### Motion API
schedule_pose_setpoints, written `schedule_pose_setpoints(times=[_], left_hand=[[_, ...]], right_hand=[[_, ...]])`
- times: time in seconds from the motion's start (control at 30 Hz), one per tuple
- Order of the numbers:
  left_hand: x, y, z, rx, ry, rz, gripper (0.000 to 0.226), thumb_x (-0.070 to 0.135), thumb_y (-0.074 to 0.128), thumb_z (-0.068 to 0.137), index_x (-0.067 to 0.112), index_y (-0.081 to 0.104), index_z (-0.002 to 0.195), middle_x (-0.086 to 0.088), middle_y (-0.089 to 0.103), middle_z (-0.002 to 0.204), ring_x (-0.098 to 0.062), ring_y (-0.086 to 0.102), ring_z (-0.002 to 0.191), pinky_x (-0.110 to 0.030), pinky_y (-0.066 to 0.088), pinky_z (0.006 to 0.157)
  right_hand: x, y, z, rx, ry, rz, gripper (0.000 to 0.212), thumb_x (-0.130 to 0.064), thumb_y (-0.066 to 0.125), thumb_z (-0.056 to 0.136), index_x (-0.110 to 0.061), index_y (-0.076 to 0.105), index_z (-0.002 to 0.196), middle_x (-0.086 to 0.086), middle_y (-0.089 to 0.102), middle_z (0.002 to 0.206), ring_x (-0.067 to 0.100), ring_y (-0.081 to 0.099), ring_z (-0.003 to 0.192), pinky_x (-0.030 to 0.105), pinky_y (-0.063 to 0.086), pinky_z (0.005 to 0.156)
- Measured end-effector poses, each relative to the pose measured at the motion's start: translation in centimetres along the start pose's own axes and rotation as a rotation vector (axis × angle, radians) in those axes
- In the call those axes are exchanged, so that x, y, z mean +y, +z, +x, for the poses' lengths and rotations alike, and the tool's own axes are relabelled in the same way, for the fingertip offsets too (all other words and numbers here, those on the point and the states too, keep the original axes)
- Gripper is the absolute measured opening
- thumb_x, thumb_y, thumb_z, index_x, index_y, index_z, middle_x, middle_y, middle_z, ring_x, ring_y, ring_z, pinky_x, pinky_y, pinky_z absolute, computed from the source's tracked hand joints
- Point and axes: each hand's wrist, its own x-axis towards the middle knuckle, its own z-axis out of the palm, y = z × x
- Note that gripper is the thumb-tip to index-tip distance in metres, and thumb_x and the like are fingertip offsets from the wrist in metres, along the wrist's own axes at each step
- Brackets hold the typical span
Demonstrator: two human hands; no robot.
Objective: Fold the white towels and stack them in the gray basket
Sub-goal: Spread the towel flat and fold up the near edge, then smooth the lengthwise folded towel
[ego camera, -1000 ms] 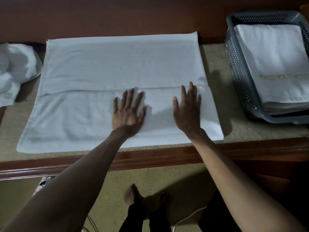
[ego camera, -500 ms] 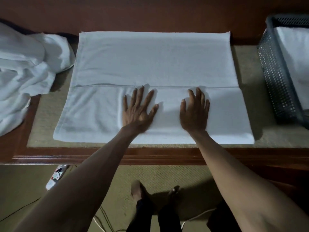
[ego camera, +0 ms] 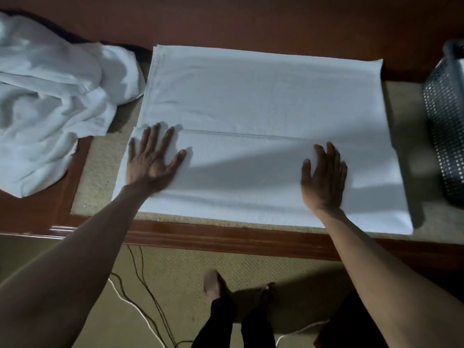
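Crumpled pile of white towels [ego camera: 50, 101] sits upper left on the tabletop [ego camera: 100, 172]. Mid-frame, the half-folded towel [ego camera: 263, 96] lies flat. Left hand [ego camera: 150, 162] presses its left end, fingers spread; right hand [ego camera: 324, 179] lies flat further right, fingers together. Gray basket [ego camera: 444, 121] pokes in at the right edge.

A red-brown wooden table [ego camera: 226, 238] with beige inlay stands on olive carpet [ego camera: 180, 277] crossed by cables [ego camera: 125, 300].

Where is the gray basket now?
In the head view, the gray basket sits at the far right edge, partly cut off, just right of the flat white towel.
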Motion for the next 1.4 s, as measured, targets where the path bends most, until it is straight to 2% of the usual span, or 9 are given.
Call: schedule_pose_setpoints(times=[0.2,0.3,0.43,0.53,0.7,0.9,1.1,1.27,1.4], left_hand=[[-1.0,-0.3,0.0,0.021,0.001,-0.025,0.074,0.077,0.016,0.100,0.042,0.000,0.163,0.002,-0.004,0.173,-0.017,-0.006,0.159,-0.051,0.002,0.128],[-1.0,-0.2,0.5,0.097,-0.079,-0.201,0.072,0.072,0.025,0.100,0.032,0.027,0.161,-0.002,0.013,0.172,-0.019,0.004,0.159,-0.049,0.001,0.128],[0.4,-1.1,1.5,0.364,0.058,-0.420,0.050,0.052,0.048,0.101,0.014,0.061,0.131,-0.009,0.059,0.141,-0.030,0.047,0.139,-0.051,0.037,0.114],[3.5,-2.1,3.4,0.388,0.095,-0.523,0.039,0.044,0.054,0.099,0.014,0.065,0.122,-0.002,0.068,0.121,-0.025,0.059,0.117,-0.042,0.050,0.094],[9.1,-3.3,9.8,0.292,0.163,-0.477,0.030,0.034,0.058,0.099,0.018,0.065,0.123,0.003,0.068,0.115,-0.021,0.061,0.107,-0.041,0.055,0.081],[12.7,-3.9,18.7,0.051,0.132,-0.242,0.055,0.050,0.039,0.107,0.016,0.044,0.150,-0.007,0.042,0.156,-0.031,0.039,0.141,-0.048,0.038,0.108],[13.2,-3.9,24.4,-0.089,0.130,-0.034,0.081,0.060,0.043,0.102,0.015,0.014,0.163,-0.004,0.008,0.172,-0.025,0.011,0.157,-0.052,0.017,0.123],[12.3,-3.3,25.8,-0.059,0.121,-0.014,0.092,0.071,0.060,0.087,0.018,0.029,0.157,0.001,0.030,0.163,-0.026,0.032,0.146,-0.051,0.038,0.101],[12.8,-4.0,25.9,-0.049,0.143,0.075,0.078,0.069,0.065,0.084,0.029,0.044,0.148,0.001,0.044,0.145,-0.024,0.044,0.130,-0.045,0.042,0.088]], right_hand=[[-0.1,0.1,0.0,0.021,-0.015,-0.012,0.048,-0.041,0.032,0.108,-0.020,0.037,0.150,0.008,0.029,0.163,0.024,0.022,0.153,0.050,0.015,0.125],[-0.3,0.0,0.2,0.004,-0.013,-0.025,0.049,-0.041,0.031,0.107,-0.017,0.040,0.148,0.012,0.034,0.160,0.028,0.027,0.150,0.052,0.019,0.122],[-0.9,-0.9,1.5,0.105,-0.020,0.090,0.039,-0.032,0.044,0.101,-0.008,0.055,0.131,0.016,0.054,0.140,0.036,0.048,0.130,0.050,0.038,0.106],[-2.4,-1.7,4.1,0.050,0.017,0.195,0.037,-0.032,0.044,0.098,-0.009,0.056,0.125,0.012,0.060,0.126,0.035,0.054,0.117,0.046,0.041,0.097],[-5.4,-1.9,11.9,-0.200,-0.068,0.251,0.035,-0.023,0.057,0.098,-0.011,0.051,0.131,0.012,0.058,0.127,0.034,0.056,0.116,0.048,0.046,0.097],[-7.0,-2.7,21.2,-0.265,-0.220,0.041,0.053,-0.019,0.061,0.097,-0.003,0.044,0.144,0.019,0.045,0.145,0.038,0.043,0.135,0.048,0.040,0.106],[-6.1,-1.4,28.5,-0.510,-0.336,-0.241,0.086,-0.043,0.063,0.097,-0.006,0.017,0.159,0.018,0.008,0.168,0.033,0.013,0.154,0.046,0.017,0.123],[-4.4,-0.6,29.4,-0.383,-0.354,-0.098,0.079,-0.055,0.073,0.085,-0.008,0.046,0.143,0.011,0.045,0.149,0.034,0.049,0.130,0.049,0.045,0.101],[-3.6,-0.5,28.9,-0.265,-0.381,-0.052,0.066,-0.060,0.077,0.075,-0.012,0.061,0.118,0.004,0.062,0.113,0.030,0.058,0.103,0.044,0.043,0.080]])
